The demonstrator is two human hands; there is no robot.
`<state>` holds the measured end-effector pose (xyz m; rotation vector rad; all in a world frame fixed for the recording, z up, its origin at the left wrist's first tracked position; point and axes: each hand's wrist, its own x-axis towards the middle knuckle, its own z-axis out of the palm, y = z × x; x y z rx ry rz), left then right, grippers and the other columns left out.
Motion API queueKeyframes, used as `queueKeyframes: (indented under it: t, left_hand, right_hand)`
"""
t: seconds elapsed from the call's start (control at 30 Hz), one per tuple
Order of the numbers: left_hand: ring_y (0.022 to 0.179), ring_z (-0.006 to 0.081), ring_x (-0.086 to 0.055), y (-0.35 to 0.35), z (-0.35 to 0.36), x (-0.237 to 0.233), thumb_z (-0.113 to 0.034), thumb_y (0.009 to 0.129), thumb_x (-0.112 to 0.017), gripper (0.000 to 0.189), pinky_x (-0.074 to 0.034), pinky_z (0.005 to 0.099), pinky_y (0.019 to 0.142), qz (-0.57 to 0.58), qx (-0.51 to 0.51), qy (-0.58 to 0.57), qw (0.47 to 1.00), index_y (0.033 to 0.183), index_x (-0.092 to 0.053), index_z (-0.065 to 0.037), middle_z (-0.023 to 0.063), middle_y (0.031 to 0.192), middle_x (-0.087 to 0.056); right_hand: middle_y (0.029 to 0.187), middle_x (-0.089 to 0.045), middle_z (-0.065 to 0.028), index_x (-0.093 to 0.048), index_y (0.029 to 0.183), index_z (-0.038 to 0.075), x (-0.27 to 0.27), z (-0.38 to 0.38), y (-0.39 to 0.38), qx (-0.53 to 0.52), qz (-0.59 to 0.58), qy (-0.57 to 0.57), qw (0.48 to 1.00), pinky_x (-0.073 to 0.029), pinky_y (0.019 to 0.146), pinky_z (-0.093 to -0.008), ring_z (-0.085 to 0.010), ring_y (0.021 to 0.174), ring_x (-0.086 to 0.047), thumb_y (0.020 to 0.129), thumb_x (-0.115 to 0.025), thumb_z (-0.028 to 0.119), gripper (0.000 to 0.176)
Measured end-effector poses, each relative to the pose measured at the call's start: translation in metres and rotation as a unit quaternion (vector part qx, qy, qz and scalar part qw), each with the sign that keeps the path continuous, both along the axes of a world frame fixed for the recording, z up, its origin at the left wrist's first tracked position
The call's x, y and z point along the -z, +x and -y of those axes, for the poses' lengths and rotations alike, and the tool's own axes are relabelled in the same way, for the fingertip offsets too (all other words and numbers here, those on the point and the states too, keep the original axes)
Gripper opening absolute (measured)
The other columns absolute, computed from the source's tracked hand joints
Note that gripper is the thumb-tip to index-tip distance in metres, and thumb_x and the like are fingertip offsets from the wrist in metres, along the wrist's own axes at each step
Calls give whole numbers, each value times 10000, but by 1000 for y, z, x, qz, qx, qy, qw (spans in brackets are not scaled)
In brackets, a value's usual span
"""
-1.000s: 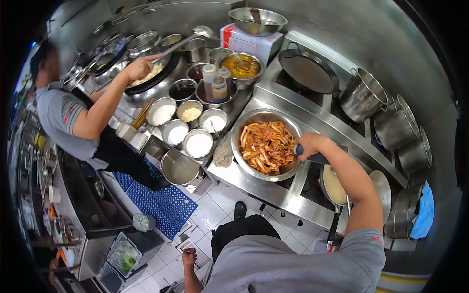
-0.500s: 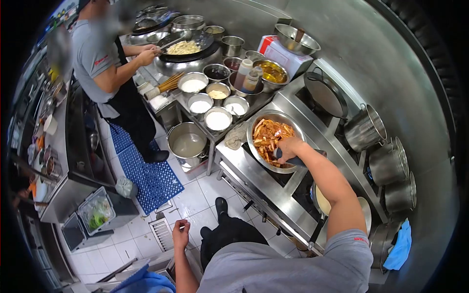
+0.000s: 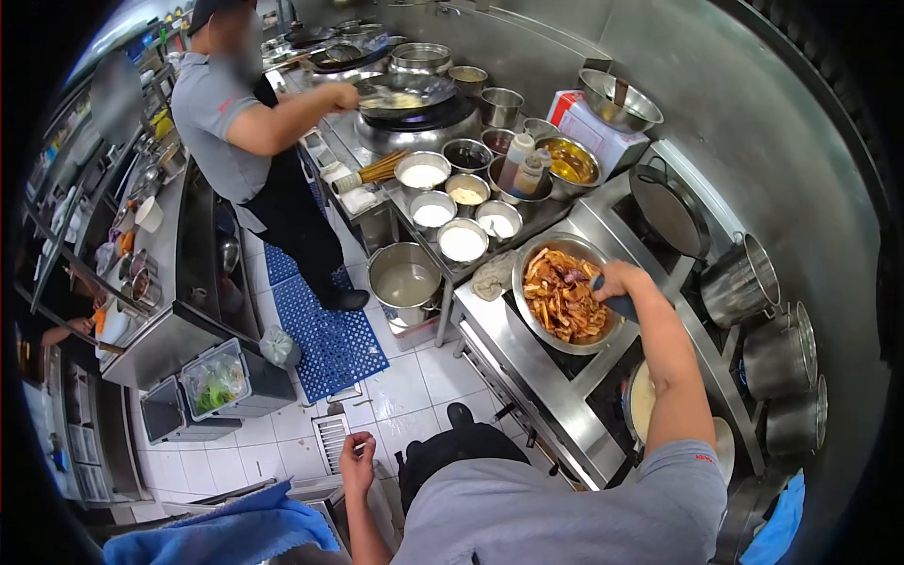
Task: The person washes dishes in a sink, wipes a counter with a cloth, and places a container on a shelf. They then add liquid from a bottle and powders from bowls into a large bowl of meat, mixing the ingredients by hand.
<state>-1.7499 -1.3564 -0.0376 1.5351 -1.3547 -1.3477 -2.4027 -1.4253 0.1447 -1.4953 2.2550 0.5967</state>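
My right hand (image 3: 619, 281) is at the right rim of a large steel mixing bowl (image 3: 520, 294), closed on a dark, cloth-like piece (image 3: 621, 307). Reddish-brown sauced strips of food (image 3: 563, 299) fill the bowl, which sits on the stove top. My left hand (image 3: 357, 461) hangs low over the tiled floor, away from the stove. Its fingers are loosely curled with a gap at the thumb, and I see nothing held there. Beside the bowl lies a crumpled beige rag (image 3: 494, 277).
A pan of pale liquid (image 3: 643, 400) sits near my right forearm. Bowls of white powder (image 3: 462, 242) and squeeze bottles (image 3: 516, 160) crowd the left counter. A co-worker (image 3: 231, 132) works a wok (image 3: 414, 98). Steel pots (image 3: 739, 282) line the back; a stockpot (image 3: 405, 282) stands below.
My view has shifted, so the scene sits further right. My right hand has moved from over the food to the bowl's right rim. The co-worker's arm has lifted at the wok.
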Motion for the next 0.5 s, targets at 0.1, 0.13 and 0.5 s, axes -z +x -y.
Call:
queueKeyframes:
  t: [0.1,0.13,0.5]
  left_hand:
    - [914,188,-649,-11,-2,-11,-186,917,-669,237,-516,294,781,-12,0,16,1000,1057,-607,-5,80,1009,-657]
    - [922,193,-650,-13,-1,-11,-185,918,-668,240,-517,296,781,-8,3,14,1000,1061,-605,-3,82,1017,-659]
    - [942,214,-681,-19,-2,-38,-177,919,-677,242,-543,312,785,-10,45,8,999,1082,-616,-9,103,1020,-683]
  right_hand:
    - [1117,-664,-267,-648,1160,-36,-11,-32,3,17,38,-89,995,-511,935,-435,-379,1045,-649,647,-773,509,759]
    - [1105,-664,-275,-634,1178,-43,-13,-44,5,31,40,-120,991,-508,938,-440,-389,1041,-648,646,-771,508,778]
    - [938,-684,-248,-570,1162,15,-4,-126,64,121,87,-510,847,-513,820,-440,-420,922,-668,774,-761,298,517]
